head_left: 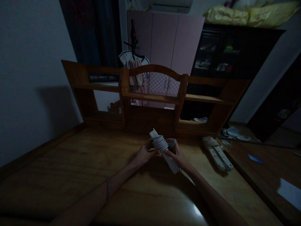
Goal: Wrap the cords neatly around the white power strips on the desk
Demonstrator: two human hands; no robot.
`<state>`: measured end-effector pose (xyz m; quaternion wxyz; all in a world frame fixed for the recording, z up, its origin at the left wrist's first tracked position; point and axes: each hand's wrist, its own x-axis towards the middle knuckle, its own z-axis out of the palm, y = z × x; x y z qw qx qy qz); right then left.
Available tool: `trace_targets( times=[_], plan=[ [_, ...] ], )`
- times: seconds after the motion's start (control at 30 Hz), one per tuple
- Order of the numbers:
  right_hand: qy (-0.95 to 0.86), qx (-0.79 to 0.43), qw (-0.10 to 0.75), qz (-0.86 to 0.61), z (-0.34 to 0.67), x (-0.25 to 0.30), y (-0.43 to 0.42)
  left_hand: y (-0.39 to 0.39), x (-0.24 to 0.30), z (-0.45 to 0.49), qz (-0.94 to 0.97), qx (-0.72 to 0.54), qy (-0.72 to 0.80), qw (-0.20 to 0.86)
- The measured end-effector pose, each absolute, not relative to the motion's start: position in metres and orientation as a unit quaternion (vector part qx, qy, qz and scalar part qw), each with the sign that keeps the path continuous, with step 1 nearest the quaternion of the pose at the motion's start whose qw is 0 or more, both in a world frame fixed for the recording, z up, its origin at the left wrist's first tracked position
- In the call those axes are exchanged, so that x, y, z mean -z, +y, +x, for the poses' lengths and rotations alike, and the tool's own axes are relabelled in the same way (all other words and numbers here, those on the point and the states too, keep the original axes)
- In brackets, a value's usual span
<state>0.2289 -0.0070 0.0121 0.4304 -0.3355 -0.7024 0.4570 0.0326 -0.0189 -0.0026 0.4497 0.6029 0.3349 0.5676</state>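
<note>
Both hands hold a white power strip [172,163] above the wooden desk, tilted with its lower end toward the right. Its cord [160,143] is coiled in several turns around the upper part. My left hand [145,153] grips the coil from the left, fingers closed around it. From the right, my right hand [179,154] is closed on the strip, its thumb on top next to the cord. A grey piece [172,144], perhaps the plug, shows by the right fingers; its kind is hard to make out in the dim light.
Another power strip [217,158] with its cord wound round it lies on the desk [70,166] at the right. Behind stands a wooden shelf unit [152,98]. A lower brown surface [249,175] at the right bears a blue card [255,159] and white paper [290,191].
</note>
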Motion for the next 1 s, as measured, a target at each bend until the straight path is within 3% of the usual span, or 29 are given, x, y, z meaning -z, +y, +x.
trace_targets(
  times=[0.3, 1.0],
  plan=[
    [-0.727, -0.436, 0.401, -0.347, 0.2332, -0.012, -0.0042, -0.0207, 0.0011, 0.0336, 0.609, -0.573, 0.349, 0.424],
    [-0.705, -0.436, 0.452, -0.331, 0.2244, -0.0139, -0.0129, -0.0241, 0.004, 0.037, 0.588, -0.572, 0.318, 0.476]
  ],
)
